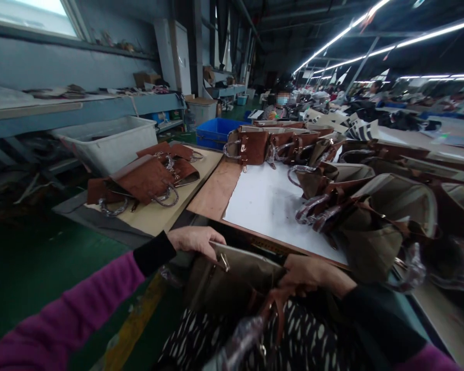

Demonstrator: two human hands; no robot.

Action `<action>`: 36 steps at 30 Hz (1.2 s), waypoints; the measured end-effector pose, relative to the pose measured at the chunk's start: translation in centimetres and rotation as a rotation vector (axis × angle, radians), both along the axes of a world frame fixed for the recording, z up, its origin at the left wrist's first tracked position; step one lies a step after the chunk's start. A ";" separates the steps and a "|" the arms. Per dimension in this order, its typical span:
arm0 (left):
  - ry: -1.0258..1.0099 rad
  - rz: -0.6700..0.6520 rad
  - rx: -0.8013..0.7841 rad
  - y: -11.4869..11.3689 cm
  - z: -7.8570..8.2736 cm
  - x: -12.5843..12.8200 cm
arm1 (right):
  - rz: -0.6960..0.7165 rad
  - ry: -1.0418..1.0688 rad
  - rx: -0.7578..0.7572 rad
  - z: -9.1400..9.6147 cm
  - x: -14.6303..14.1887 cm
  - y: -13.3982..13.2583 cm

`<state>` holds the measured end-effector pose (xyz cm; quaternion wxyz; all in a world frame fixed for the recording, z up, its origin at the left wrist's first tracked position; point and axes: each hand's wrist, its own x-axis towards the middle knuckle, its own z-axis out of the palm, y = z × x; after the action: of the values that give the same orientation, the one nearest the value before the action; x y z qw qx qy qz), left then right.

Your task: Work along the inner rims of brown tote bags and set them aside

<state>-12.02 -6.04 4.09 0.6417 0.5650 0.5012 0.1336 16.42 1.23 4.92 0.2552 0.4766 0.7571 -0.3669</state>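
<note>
A handbag (251, 267) with a drab olive-brown lining rests against my lap, its mouth toward me. My left hand (197, 240) pinches the bag's left rim beside a gold-coloured metal clasp (223, 260). On the opposite side, my right hand (313, 273) is closed on the rim, with its fingertips partly hidden. A brown strap and a handle wrapped in clear plastic (242, 337) hang at the front of the bag, over a black-and-white patterned cloth (309, 335).
Rows of similar brown handbags (386, 206) stand on the table right of a white sheet (263, 201). More brown bags (143, 178) lie on a board at left. Beyond are a grey bin (112, 141), a blue crate (216, 133) and a masked person (277, 111).
</note>
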 end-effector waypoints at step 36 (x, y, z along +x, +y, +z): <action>0.024 0.217 0.134 -1.8 -3.1 2.6 | 0.030 0.560 0.167 -4.3 -5.8 -0.1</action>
<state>-9.45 -7.80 1.02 0.5784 0.5505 0.5568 0.2287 10.65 1.11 0.61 0.0015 0.3649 0.8327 -0.4165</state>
